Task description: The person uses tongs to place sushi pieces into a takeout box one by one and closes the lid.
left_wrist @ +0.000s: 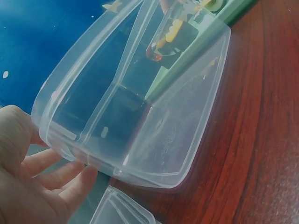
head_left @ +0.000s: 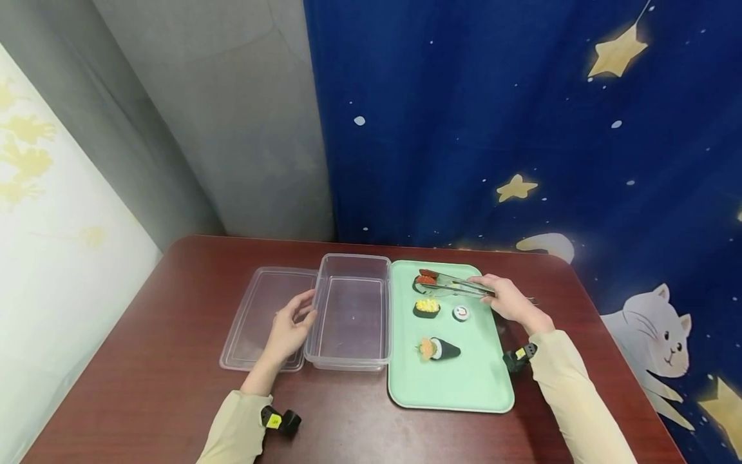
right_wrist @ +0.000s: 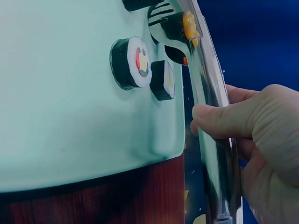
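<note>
My left hand touches the outside of a clear plastic container near its left rim, the fingers lightly bent against the wall. In the left wrist view the fingertips meet that wall. My right hand grips metal tongs with thumb and fingers, over the far part of a green tray. The forked tong end overlaps a dark-wrapped sushi piece with orange topping; in the head view this topping looks red between the tong tips. Near them are a round sushi roll and a smaller roll.
Corn-topped sushi and a cone-shaped hand roll lie on the tray. A clear lid lies left of the container, on the reddish-brown table. A blue curtain hangs behind the table's far edge.
</note>
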